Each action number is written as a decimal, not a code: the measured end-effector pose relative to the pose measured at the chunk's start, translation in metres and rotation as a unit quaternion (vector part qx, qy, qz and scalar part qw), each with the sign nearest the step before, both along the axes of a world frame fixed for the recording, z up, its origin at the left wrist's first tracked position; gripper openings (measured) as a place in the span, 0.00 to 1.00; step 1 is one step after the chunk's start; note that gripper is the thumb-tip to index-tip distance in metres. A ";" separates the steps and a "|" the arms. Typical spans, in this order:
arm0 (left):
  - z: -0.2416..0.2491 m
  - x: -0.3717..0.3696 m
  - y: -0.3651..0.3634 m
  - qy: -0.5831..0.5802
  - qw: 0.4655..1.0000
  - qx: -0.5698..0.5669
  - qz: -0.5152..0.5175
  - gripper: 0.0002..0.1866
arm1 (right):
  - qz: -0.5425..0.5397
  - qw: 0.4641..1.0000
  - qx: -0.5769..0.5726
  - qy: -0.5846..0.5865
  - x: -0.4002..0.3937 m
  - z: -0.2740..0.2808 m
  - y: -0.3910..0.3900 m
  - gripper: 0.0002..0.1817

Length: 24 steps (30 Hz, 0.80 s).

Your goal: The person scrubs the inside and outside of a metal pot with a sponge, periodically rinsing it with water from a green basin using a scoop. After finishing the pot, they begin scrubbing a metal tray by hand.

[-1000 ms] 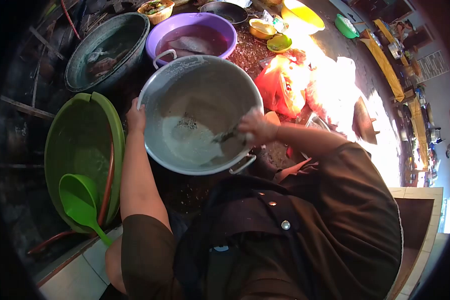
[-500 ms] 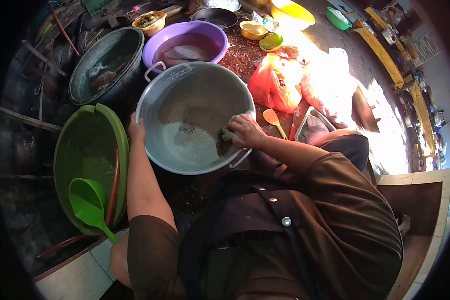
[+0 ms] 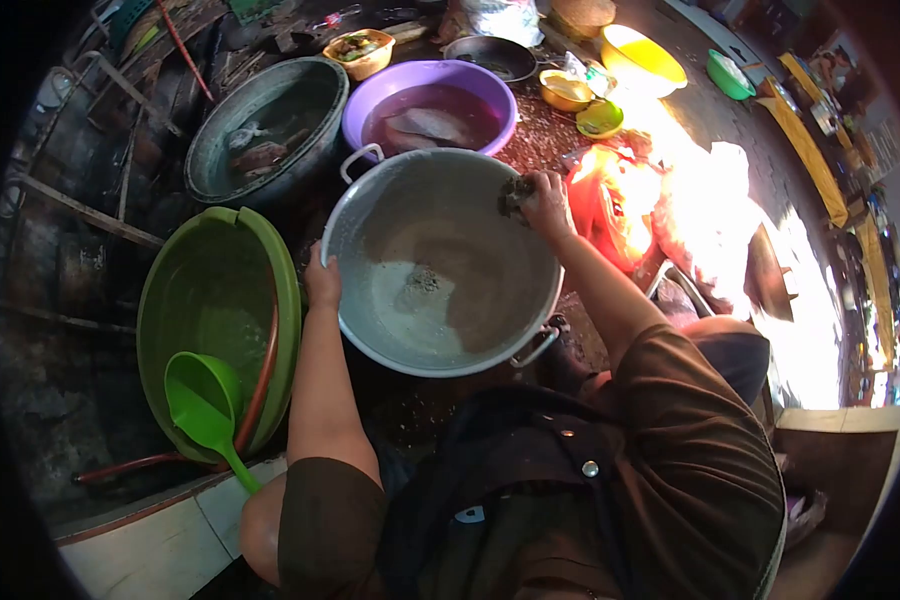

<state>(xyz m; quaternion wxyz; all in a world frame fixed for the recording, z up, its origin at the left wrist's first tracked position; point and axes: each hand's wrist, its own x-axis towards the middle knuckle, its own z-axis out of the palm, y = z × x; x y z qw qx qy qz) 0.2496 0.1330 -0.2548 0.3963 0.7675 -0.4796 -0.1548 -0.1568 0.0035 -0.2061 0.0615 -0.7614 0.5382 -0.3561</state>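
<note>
A large grey metal pot (image 3: 390, 300) with two side handles is tilted in front of me, its inside showing wet grey residue and a small patch of dark grit. My left hand (image 3: 322, 277) grips the pot's left rim. At the upper right rim, my right hand (image 3: 547, 204) is closed round a dark scrubbing pad (image 3: 515, 197), which lies against the inner wall near the edge.
Left of the pot stand a green basin (image 3: 160, 300) with a green dipper (image 3: 202, 408) and a dark tub (image 3: 202, 160). Behind it is a purple basin (image 3: 505, 105) of water. A red plastic bag (image 3: 610, 210) sits at the right, beyond my right hand.
My right hand has moved with the pad from the pot's lower right inside up to its upper right rim. The view has shifted, so the pot appears further right and lower.
</note>
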 end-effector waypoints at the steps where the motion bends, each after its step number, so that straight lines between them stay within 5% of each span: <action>1: 0.006 -0.003 0.001 -0.002 1.000 -0.001 0.007 0.21 | 0.007 1.000 -0.001 -0.002 0.010 0.004 -0.015 0.28; 6: 0.022 -0.013 0.005 -0.007 1.000 0.018 0.013 0.19 | 0.062 0.991 0.018 0.117 0.082 0.007 -0.087 0.25; 14: 0.023 -0.008 0.000 0.052 0.999 0.002 0.011 0.21 | 0.135 0.954 -0.068 0.258 0.224 -0.009 -0.078 0.22; 16: 0.020 -0.008 -0.001 0.070 0.997 -0.012 0.020 0.23 | 0.228 0.930 -0.090 0.274 0.246 -0.016 -0.060 0.22; 17: 0.017 -0.006 -0.002 0.075 0.997 -0.011 0.022 0.24 | 0.230 0.929 -0.093 0.275 0.252 -0.019 -0.050 0.22; 19: 0.015 -0.001 -0.002 0.078 0.996 -0.011 0.029 0.25 | 0.241 0.967 -0.058 0.051 0.266 -0.024 -0.024 0.24; 24: 0.023 -0.003 -0.005 0.147 0.988 -0.026 0.029 0.31 | 0.397 0.916 -0.048 0.025 0.291 -0.026 0.048 0.26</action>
